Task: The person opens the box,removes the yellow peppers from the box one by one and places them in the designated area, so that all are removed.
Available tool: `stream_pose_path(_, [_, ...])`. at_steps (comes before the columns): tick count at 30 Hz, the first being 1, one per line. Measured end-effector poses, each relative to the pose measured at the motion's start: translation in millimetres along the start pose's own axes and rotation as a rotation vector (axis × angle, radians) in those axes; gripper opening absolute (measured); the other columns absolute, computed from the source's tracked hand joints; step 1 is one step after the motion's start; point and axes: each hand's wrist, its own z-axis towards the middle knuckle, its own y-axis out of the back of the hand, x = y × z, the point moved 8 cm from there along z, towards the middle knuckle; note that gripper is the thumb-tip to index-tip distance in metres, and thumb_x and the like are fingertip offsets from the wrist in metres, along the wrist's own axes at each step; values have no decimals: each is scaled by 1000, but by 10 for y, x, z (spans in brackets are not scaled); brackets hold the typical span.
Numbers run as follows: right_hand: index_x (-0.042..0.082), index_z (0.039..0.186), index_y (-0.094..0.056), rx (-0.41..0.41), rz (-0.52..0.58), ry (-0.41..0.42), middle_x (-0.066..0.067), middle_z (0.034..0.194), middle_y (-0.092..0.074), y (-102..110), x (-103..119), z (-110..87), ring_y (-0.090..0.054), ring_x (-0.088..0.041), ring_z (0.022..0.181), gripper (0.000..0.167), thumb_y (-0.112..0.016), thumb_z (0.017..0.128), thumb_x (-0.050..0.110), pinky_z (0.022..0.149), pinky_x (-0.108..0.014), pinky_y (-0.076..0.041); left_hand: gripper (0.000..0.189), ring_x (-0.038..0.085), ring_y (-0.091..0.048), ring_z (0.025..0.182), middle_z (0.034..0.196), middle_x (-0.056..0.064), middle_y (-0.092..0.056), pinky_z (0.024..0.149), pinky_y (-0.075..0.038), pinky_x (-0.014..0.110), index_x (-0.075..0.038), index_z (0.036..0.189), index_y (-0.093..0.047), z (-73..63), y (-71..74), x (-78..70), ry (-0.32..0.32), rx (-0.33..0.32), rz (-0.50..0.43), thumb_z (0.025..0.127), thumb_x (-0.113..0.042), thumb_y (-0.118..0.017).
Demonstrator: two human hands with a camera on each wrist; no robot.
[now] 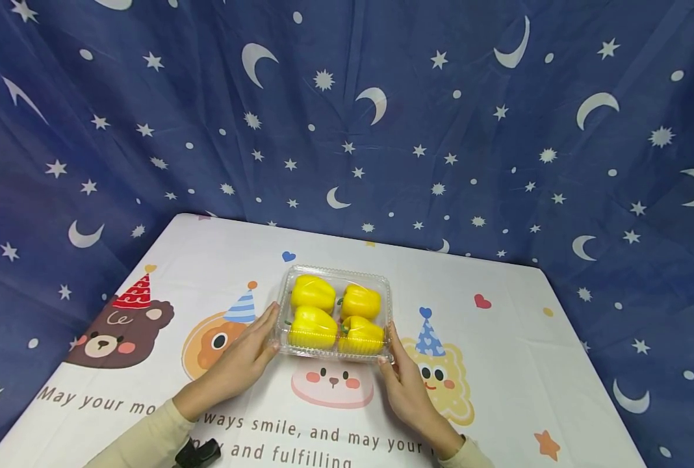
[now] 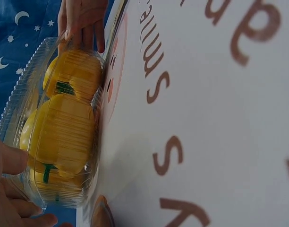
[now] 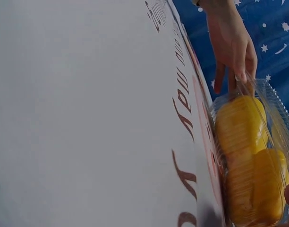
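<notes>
A clear plastic clamshell container point(image 1: 335, 276) with its lid down holds several yellow bell peppers point(image 1: 313, 294) with green stems. My left hand point(image 1: 243, 354) grips its left side, thumb toward the near corner and fingers along the wall. At the right near corner my right hand point(image 1: 407, 383) grips it, thumb in front and fingers round the side. In the left wrist view, the ridged container wall point(image 2: 64, 142) sits close over the tablecloth. The right wrist view shows the left hand point(image 3: 232, 47) on the container's far end.
A white tablecloth point(image 1: 499, 364) printed with cartoon animals, hearts and lettering covers the table. Behind it hangs a dark blue curtain point(image 1: 347, 130) with moons and stars. A black strap point(image 1: 197, 453) shows at the left sleeve.
</notes>
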Motion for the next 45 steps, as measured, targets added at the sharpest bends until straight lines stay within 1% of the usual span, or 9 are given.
stream_pose_path(4, [17, 163, -19, -16, -23, 6, -14, 164, -34, -8, 3, -24, -39, -37, 148, 70, -52, 102, 8, 110, -56, -46, 67, 42, -27, 152, 168, 19, -20, 120, -28, 59, 1, 158, -24, -12, -11, 6, 10, 6, 0, 102, -13, -56])
stream_pose_path(6, [19, 163, -20, -19, -34, -9, -11, 164, -34, -5, -4, -30, -39, -36, 148, 71, -52, 101, 9, 111, -56, -44, 67, 42, -27, 152, 168, 18, -20, 120, -28, 59, 1, 159, -24, -16, -18, 11, 14, 11, -1, 102, -14, -56])
stream_pose_path(11, [20, 163, -20, -20, -78, -11, -10, 163, -36, 13, 15, -24, -43, -34, 146, 70, -53, 102, 11, 112, -54, -44, 67, 42, -26, 152, 169, 18, -19, 120, -28, 59, 1, 159, -23, -17, -15, 11, 11, 11, 2, 102, -14, -56])
stream_pose_path(19, [18, 163, -20, -10, -99, -3, -10, 164, -33, 22, 44, -11, -44, -35, 145, 68, -52, 103, 12, 112, -52, -44, 67, 41, -26, 153, 169, 19, -18, 120, -28, 59, 2, 159, -23, -7, -13, -2, 12, 13, 5, 103, -14, -55])
stream_pose_path(24, [13, 161, -25, -47, -103, 25, -12, 162, -36, 55, 77, 10, -43, -33, 145, 64, -51, 103, 9, 114, -50, -42, 67, 41, -26, 152, 168, 19, -18, 120, -28, 59, 2, 159, -23, -3, -19, -6, 20, 14, 0, 103, -15, -55])
stream_pose_path(29, [10, 161, -25, -51, -95, 38, -15, 161, -38, 63, 82, 25, -42, -34, 145, 63, -50, 103, 7, 111, -49, -44, 67, 40, -26, 153, 169, 19, -18, 120, -28, 58, 2, 159, -22, -4, -20, -7, 21, 13, -6, 103, -16, -55])
stream_pose_path(35, [13, 162, -21, -26, -67, 8, -12, 163, -34, 45, 49, 22, -41, -32, 147, 66, -50, 103, 8, 108, -49, -48, 67, 40, -26, 153, 169, 19, -18, 120, -28, 58, 2, 159, -23, -16, -10, -16, 18, 8, -8, 103, -15, -56])
stream_pose_path(41, [17, 163, -20, -16, -49, -14, -10, 166, -30, 38, 26, 26, -39, -31, 148, 68, -51, 103, 9, 112, -50, -44, 68, 40, -26, 153, 169, 18, -18, 120, -28, 58, 1, 159, -23, -19, -1, -14, 21, 3, -15, 102, -15, -57])
stream_pose_path(45, [20, 163, -20, -17, -26, -28, -9, 166, -30, 45, 12, 21, -41, -32, 148, 68, -52, 104, 12, 113, -52, -42, 68, 41, -26, 153, 168, 19, -19, 120, -28, 59, 1, 158, -24, -19, 17, -31, 17, 1, -20, 102, -15, -58])
